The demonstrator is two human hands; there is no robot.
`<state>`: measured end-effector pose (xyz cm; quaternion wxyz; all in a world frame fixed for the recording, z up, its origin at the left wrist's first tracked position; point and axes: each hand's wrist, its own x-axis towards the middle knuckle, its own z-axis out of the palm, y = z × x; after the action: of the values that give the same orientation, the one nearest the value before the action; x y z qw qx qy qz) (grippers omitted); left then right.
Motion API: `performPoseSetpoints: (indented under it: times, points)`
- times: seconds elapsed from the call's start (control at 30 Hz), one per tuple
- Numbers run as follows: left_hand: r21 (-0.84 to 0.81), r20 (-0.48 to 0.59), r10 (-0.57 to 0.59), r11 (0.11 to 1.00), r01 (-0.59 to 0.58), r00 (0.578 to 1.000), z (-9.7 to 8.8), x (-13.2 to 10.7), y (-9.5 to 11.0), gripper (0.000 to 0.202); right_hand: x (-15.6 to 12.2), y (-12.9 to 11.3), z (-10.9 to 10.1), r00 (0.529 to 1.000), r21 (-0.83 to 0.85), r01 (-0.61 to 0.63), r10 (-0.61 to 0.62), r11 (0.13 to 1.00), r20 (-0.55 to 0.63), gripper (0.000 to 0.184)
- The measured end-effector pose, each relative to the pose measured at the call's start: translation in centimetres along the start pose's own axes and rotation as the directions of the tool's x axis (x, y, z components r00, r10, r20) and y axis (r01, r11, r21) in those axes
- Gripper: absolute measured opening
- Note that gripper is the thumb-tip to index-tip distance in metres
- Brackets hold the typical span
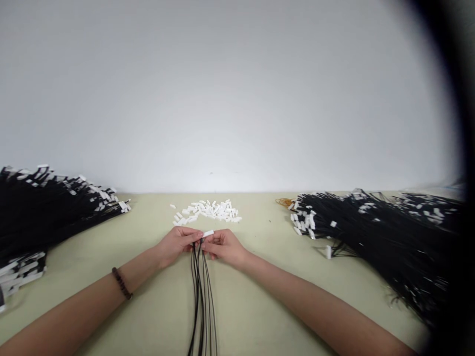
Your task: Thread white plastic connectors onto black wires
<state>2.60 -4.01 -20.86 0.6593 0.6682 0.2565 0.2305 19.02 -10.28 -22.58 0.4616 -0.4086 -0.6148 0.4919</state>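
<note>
At the near centre of the bench (260,306), the left hand (177,244) pinches the black wire bundle (201,291) with closed fingers while the right hand (224,245) pinches a white connector housing (208,233) at the bundle's far end.

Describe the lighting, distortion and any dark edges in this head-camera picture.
Head view: soft, even light, faint shadows under the left hand and right hand; wide-lens bending curves the table edge; a black rim darkens the right side, over the right wire pile.
</note>
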Motion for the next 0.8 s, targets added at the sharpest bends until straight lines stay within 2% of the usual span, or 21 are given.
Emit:
performPoseSetpoints:
  times: [0.2, 0.33, 0.4, 0.47, 0.53, 0.63, 0.7, 0.8]
  points:
    - [0.023, -0.026, -0.003, 1.000, 0.004, 1.000, 0.1, -0.2, 0.1, 0.030, -0.1, -0.5, -0.4, 0.999, 0.011, -0.013, 0.012, 1.000, 0.053, 0.024]
    - [-0.001, -0.073, -0.007, 1.000, 0.007, 0.997, 0.1, -0.2, 0.0, 0.030, -0.2, -1.1, -1.1, 0.985, -0.005, -0.115, 0.115, 0.993, 0.128, 0.021]
    - [-0.051, -0.120, -0.012, 0.999, 0.006, 0.993, 0.1, -0.1, -0.1, 0.029, -0.5, -2.1, -1.7, 0.976, -0.017, -0.173, 0.174, 0.985, 0.128, 0.020]
    - [-0.118, -0.171, -0.026, 0.993, 0.006, 0.985, 0.0, 0.1, -0.2, 0.028, -1.3, -3.9, -2.3, 0.976, -0.010, -0.186, 0.186, 0.982, 0.110, 0.028]
    - [-0.172, -0.200, -0.044, 0.985, 0.009, 0.979, -0.1, 0.2, -0.2, 0.027, -2.7, -6.2, -3.0, 0.980, 0.014, -0.164, 0.162, 0.986, 0.117, 0.025]
    - [-0.207, -0.200, -0.073, 0.978, 0.031, 0.977, -0.4, 0.3, -0.2, 0.027, -5.9, -9.7, -4.4, 0.985, 0.078, -0.143, 0.135, 0.987, 0.106, 0.008]
    - [-0.215, -0.198, -0.089, 0.976, 0.045, 0.976, -0.5, 0.3, -0.2, 0.026, -8.3, -11.3, -5.7, 0.995, 0.157, -0.091, 0.084, 0.983, 0.049, 0.011]
    - [-0.222, -0.184, -0.088, 0.974, 0.046, 0.979, -0.5, 0.2, -0.2, 0.026, -11.3, -12.4, -7.9, 0.992, 0.197, 0.091, -0.072, 0.976, -0.101, 0.011]
